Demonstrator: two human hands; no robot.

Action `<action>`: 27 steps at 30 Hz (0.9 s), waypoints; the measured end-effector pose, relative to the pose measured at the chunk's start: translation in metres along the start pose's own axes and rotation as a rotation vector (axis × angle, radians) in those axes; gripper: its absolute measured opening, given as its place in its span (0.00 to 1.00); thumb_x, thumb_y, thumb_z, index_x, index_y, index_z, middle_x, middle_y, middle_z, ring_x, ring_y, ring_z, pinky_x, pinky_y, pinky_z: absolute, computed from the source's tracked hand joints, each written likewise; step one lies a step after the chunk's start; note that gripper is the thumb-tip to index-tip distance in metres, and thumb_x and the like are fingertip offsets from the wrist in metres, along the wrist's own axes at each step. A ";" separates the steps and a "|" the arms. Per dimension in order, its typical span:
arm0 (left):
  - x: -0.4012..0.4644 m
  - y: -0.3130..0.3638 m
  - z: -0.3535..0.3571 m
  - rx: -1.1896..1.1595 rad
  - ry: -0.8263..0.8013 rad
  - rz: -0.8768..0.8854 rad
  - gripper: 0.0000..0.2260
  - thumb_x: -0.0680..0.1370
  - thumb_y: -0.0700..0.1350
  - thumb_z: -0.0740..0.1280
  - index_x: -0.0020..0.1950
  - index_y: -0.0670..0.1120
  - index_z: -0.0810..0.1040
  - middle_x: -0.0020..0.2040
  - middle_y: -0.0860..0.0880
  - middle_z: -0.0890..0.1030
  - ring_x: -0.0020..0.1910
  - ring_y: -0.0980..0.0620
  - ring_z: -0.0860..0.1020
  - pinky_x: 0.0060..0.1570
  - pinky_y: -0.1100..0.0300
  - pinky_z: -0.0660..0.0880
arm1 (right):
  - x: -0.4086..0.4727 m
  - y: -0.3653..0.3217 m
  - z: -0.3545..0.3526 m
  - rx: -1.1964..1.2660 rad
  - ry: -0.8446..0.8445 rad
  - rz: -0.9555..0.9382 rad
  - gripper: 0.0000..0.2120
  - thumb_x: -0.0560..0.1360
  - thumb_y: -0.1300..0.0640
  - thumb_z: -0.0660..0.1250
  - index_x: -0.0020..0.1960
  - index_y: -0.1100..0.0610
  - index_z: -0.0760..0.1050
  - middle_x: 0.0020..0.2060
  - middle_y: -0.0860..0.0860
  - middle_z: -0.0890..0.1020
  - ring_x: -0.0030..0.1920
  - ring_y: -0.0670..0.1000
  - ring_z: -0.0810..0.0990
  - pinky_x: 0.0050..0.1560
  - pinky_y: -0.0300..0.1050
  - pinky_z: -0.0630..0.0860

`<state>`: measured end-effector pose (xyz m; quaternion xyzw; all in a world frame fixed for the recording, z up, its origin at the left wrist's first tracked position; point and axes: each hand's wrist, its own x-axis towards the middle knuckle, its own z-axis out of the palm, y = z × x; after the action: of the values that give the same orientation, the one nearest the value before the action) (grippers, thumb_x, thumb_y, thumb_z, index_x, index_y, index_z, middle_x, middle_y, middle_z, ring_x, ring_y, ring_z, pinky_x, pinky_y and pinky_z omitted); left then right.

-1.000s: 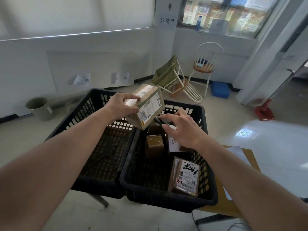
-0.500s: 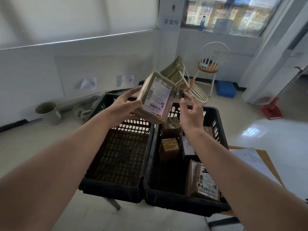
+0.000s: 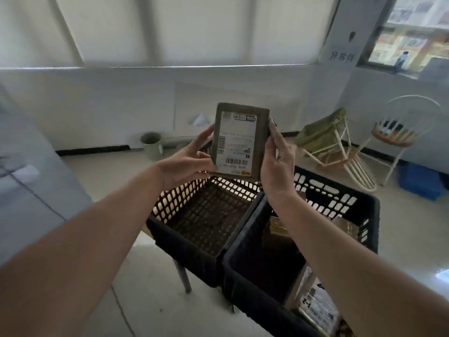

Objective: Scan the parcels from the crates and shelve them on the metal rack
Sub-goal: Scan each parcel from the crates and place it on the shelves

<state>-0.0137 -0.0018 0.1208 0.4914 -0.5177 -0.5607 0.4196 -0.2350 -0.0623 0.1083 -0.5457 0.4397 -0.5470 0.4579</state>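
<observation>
Parcel (image 3: 239, 139), a small brown cardboard box with a white shipping label and barcodes facing the camera, is held upright in the air above the two black plastic crates, in front of the white wall. In the head view, the left hand (image 3: 192, 158) grips the box's left edge, thumb on the front face and fingers curled behind it. The right hand (image 3: 277, 161) presses against the box's right edge with curled fingers, and a small dark object (image 3: 270, 126) pokes up above its fingertips; what that object is cannot be told. Both bare forearms reach in from the bottom corners of the frame.

Below the hands, the left crate (image 3: 194, 242) shows only its perforated floor. The right crate (image 3: 247, 276) touches it side by side and holds more parcels: a brown box (image 3: 275, 233) near the middle, another brown box (image 3: 345, 227) against the far right wall, and a labelled parcel (image 3: 315, 310) with black writing at the near right corner. The crates stand on metal legs (image 3: 181, 273).

On the floor by the wall sits a pale green bucket (image 3: 151, 145). To the right are a tipped white wire chair (image 3: 340, 152) draped in green cloth, an upright white wire chair (image 3: 401, 132), and a blue bin (image 3: 420, 180).
</observation>
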 end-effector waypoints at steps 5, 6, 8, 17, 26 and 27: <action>-0.058 -0.001 0.013 0.010 0.283 0.078 0.46 0.68 0.46 0.82 0.80 0.69 0.64 0.63 0.43 0.85 0.66 0.41 0.82 0.67 0.39 0.78 | -0.027 -0.015 0.019 0.127 -0.181 -0.010 0.18 0.88 0.51 0.61 0.75 0.40 0.76 0.59 0.45 0.68 0.66 0.54 0.75 0.60 0.55 0.85; -0.071 -0.001 0.017 0.033 0.342 0.091 0.45 0.69 0.47 0.82 0.80 0.69 0.64 0.61 0.44 0.85 0.65 0.42 0.83 0.66 0.41 0.80 | -0.034 -0.017 0.023 0.132 -0.215 -0.016 0.18 0.88 0.52 0.60 0.76 0.40 0.76 0.59 0.45 0.68 0.66 0.55 0.75 0.60 0.55 0.85; -0.100 0.000 0.024 0.063 0.447 0.104 0.42 0.71 0.47 0.80 0.79 0.72 0.64 0.62 0.42 0.84 0.64 0.43 0.84 0.64 0.44 0.81 | -0.048 -0.022 0.031 0.145 -0.272 -0.029 0.18 0.88 0.54 0.60 0.76 0.42 0.76 0.60 0.49 0.68 0.67 0.55 0.75 0.62 0.54 0.84; -0.262 -0.001 0.047 0.051 0.829 0.107 0.38 0.68 0.52 0.81 0.71 0.76 0.70 0.64 0.41 0.81 0.65 0.43 0.82 0.61 0.45 0.82 | -0.146 -0.061 0.086 0.246 -0.636 -0.095 0.19 0.87 0.55 0.62 0.75 0.41 0.76 0.62 0.49 0.69 0.67 0.57 0.76 0.57 0.57 0.85; -0.443 -0.009 0.069 0.227 1.168 0.130 0.39 0.75 0.48 0.80 0.81 0.62 0.65 0.69 0.49 0.79 0.65 0.48 0.83 0.56 0.47 0.85 | -0.300 -0.104 0.142 0.303 -0.868 -0.149 0.18 0.88 0.49 0.60 0.76 0.39 0.75 0.59 0.50 0.70 0.56 0.46 0.78 0.47 0.41 0.86; -0.462 -0.010 0.071 0.250 1.186 0.130 0.39 0.76 0.47 0.79 0.82 0.63 0.64 0.69 0.48 0.78 0.65 0.49 0.82 0.56 0.48 0.84 | -0.316 -0.108 0.148 0.310 -0.895 -0.152 0.18 0.88 0.49 0.59 0.76 0.39 0.75 0.60 0.51 0.70 0.56 0.47 0.78 0.45 0.40 0.85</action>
<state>-0.0075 0.4638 0.1634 0.7328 -0.2868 -0.0997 0.6089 -0.0940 0.2717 0.1553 -0.6833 0.0715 -0.3496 0.6370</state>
